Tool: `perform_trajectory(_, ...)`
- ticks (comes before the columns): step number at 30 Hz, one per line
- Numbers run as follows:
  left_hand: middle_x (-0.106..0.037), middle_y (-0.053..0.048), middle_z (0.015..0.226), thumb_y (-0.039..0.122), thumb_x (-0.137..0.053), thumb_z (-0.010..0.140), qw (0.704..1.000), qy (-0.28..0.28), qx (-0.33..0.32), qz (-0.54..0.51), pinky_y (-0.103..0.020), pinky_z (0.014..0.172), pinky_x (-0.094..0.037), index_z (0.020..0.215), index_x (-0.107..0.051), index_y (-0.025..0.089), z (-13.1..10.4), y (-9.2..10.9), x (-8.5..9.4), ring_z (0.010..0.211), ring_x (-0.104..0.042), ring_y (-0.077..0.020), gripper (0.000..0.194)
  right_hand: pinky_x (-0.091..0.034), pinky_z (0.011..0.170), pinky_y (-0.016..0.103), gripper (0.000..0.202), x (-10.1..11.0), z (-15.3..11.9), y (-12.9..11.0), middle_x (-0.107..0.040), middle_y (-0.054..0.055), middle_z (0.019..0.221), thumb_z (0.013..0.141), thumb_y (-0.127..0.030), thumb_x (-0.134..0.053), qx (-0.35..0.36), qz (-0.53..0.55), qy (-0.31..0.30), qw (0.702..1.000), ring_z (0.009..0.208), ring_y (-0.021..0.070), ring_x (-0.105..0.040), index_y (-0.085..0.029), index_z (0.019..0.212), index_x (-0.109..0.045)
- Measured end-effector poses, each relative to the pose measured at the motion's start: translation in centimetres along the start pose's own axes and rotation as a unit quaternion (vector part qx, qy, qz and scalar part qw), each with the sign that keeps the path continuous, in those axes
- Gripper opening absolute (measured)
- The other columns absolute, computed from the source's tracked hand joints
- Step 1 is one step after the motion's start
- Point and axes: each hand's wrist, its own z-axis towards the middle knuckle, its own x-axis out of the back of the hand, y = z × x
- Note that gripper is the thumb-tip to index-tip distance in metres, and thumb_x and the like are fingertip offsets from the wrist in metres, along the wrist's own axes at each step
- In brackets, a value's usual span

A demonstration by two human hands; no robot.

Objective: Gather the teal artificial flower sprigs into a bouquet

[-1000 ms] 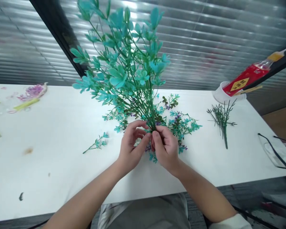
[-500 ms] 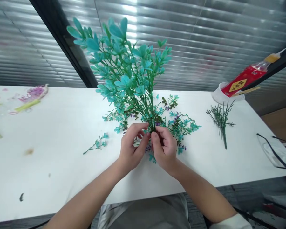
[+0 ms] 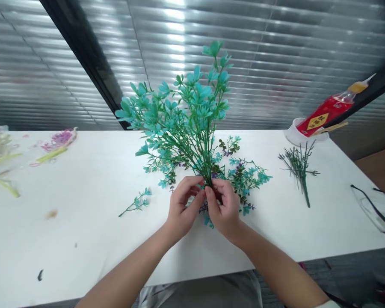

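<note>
A bunch of artificial teal-green foliage stems (image 3: 192, 115) stands roughly upright over the white table, gathered at its base. My left hand (image 3: 186, 203) is closed around the lower stems, thumb and fingers pinching from the left. From the right, my right hand (image 3: 223, 203) pinches the same stem ends, its thumb against the left hand's fingertips. The very bottom of the stems is hidden by my fingers. Behind and below the hands lie loose teal sprigs with purple bits (image 3: 248, 175). One small teal sprig (image 3: 136, 203) lies apart on the left.
Bare dark green stems (image 3: 303, 173) lie at the right, near a red-labelled bottle (image 3: 324, 115) leaning in a white cup (image 3: 293, 133). Glasses (image 3: 372, 207) rest at the right edge. Yellow strips (image 3: 3, 184) and a purple tangle (image 3: 61, 139) lie left. Blinds (image 3: 276, 77) rise behind the table.
The foliage bunch's top has tipped away from me and sits lower in view. Both hands keep their pinch at its base. The whole scene has shifted slightly as the head moved.
</note>
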Motion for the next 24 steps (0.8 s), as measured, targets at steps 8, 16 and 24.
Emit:
perform_trajectory(8,-0.06,-0.005,0.103,0.022,-0.065,0.092,0.998,0.007,0.047,-0.035,-0.025,0.074,-0.053,0.115,-0.066,0.027,-0.01,-0.25,0.01,0.089,-0.062,-0.0132,0.023,-0.054,0.058,0.016,0.017,0.01,-0.2,-0.06,-0.07,0.001,0.08,0.093,-0.013,-0.056,-0.015,0.019,-0.012,1.0,0.063,0.0099,-0.068,-0.02,0.108,-0.055)
perform_trajectory(16,-0.063,-0.005,0.097,0.031,-0.068,0.09,0.992,0.016,0.105,-0.068,-0.026,0.072,-0.054,0.113,-0.062,0.022,-0.15,0.29,-0.26,0.082,-0.062,-0.0136,0.025,-0.05,0.053,0.019,0.011,-0.25,-0.44,-0.01,-0.067,0.0,0.076,0.095,-0.015,-0.053,-0.045,0.058,-0.019,0.997,0.058,0.0101,-0.062,-0.02,0.105,-0.054)
perform_trajectory(24,-0.06,-0.005,0.1,0.034,-0.062,0.094,0.996,-0.012,0.089,-0.022,-0.026,0.069,-0.05,0.113,-0.055,0.022,-0.08,0.32,-0.15,0.078,-0.058,-0.0126,0.024,-0.046,0.049,0.02,0.009,-0.58,-0.53,0.52,-0.063,-0.002,0.07,0.098,-0.018,-0.048,-0.038,0.045,-0.041,0.997,0.054,0.0111,-0.058,-0.021,0.105,-0.052)
